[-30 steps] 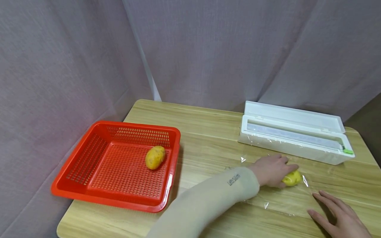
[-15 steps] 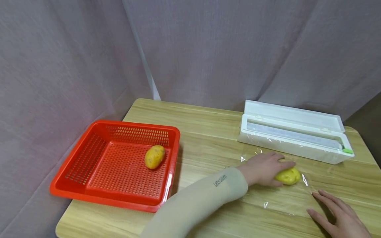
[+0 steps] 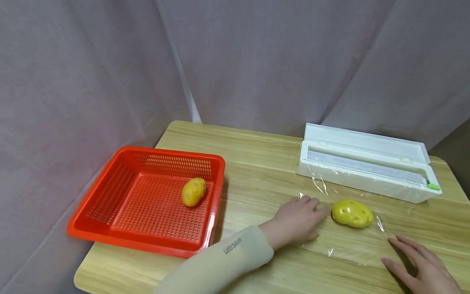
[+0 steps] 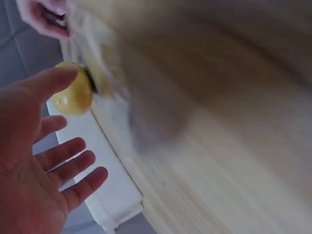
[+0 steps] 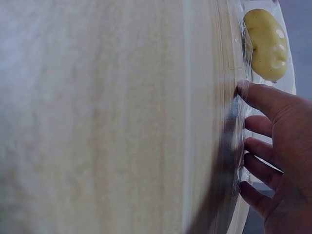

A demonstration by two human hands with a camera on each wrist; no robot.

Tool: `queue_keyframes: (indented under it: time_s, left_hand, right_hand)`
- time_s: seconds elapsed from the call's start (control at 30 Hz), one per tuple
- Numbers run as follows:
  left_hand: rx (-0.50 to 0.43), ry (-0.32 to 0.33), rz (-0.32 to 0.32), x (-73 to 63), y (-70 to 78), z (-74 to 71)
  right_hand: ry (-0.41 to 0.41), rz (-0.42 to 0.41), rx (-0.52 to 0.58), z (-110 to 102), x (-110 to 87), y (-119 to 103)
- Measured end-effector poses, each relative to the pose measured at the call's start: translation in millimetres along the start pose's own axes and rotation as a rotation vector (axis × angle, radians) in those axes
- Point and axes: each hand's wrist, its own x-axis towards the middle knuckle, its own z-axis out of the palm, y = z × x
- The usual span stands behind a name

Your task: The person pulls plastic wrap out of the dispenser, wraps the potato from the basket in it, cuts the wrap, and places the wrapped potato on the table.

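A glossy yellow potato lies on a sheet of clear cling film spread over the table. My left hand is just left of the potato, apart from it and holding nothing; in the left wrist view its fingers are spread and loosely bent. At the lower right, my right hand rests its fingertips on the film's right part. The right wrist view shows that hand's thumb and fingers against the film, with the potato beyond the thumb.
Behind the potato stands a white cling film dispenser, lid raised, film running out over its front. A red plastic basket at the left holds another potato. Grey curtains hang behind the wooden table.
My left hand has let go of the potato and drawn back to the left, leaving the potato on the film. My right hand has stayed in place.
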Motion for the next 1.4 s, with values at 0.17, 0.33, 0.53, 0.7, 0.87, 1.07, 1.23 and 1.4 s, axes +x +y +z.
queue_keyframes:
  time_s: [0.17,0.33,0.53,0.7,0.87,1.07,1.23,1.4]
  left_hand:
    - [0.094,-0.034,0.026,-22.9,-0.7,6.3]
    - [0.116,-0.016,0.034,-32.3,5.1,5.2]
    - [0.112,0.029,0.076,-40.4,10.0,13.7]
    - [0.137,0.095,0.142,-43.8,13.3,22.5]
    - [0.156,0.137,0.145,-46.6,13.0,28.9]
    - [0.129,0.162,0.141,-46.7,12.4,30.5]
    - [0.124,0.165,0.142,-46.5,12.0,30.1]
    - [0.148,0.168,0.147,-46.5,11.1,30.2]
  right_hand:
    - [0.02,-0.022,0.013,1.4,0.2,2.1]
    - [0.024,-0.005,0.009,2.7,0.8,3.8]
    - [0.045,-0.002,0.017,5.2,0.8,6.5]
    - [0.061,0.009,0.085,5.1,-1.6,11.1]
    - [0.053,0.063,0.198,2.8,-2.7,10.9]
    - [0.358,0.058,0.439,3.4,-6.8,6.3]
    - [0.539,-0.035,0.492,2.2,-11.1,5.0]
    - [0.54,-0.055,0.334,0.7,-15.8,11.2]
